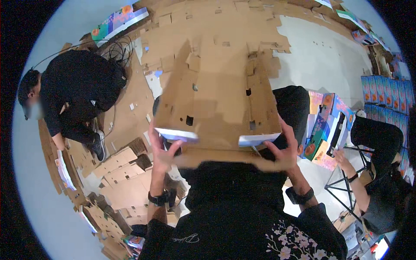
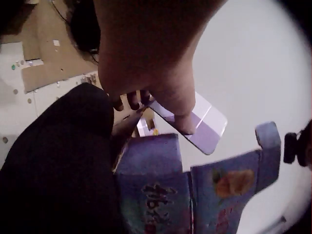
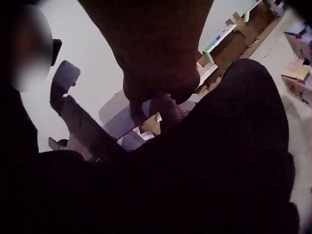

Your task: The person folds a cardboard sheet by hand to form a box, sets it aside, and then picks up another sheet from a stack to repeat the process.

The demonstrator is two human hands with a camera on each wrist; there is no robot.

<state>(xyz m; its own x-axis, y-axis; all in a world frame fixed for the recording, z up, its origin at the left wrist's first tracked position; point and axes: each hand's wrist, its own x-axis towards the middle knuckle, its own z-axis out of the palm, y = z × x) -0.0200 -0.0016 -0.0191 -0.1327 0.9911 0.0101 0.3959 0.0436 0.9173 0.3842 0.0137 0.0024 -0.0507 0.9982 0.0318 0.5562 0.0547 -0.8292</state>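
Observation:
Between my hands is a partly folded cardboard box (image 1: 221, 99), its plain brown inside facing up and small holes cut in its side walls. My left hand (image 1: 162, 149) grips its near left corner, thumb over a white and purple end flap (image 1: 177, 134). At the near right corner my right hand (image 1: 284, 151) grips the wall, thumb by the matching flap (image 1: 259, 139). In the left wrist view, the printed outside (image 2: 219, 187) shows blue with an orange fruit picture. The right wrist view is dark; my right hand (image 3: 158, 83) meets a pale flap (image 3: 117, 114) there.
To the left a person in black (image 1: 82, 86) crouches over flat cardboard. A seated person at right (image 1: 381, 195) handles a colourful printed box (image 1: 323, 130). Rows of blue boxes (image 1: 385, 93) stand at far right. Flattened cardboard (image 1: 225, 21) covers the floor ahead; cables (image 1: 119, 50) lie at upper left.

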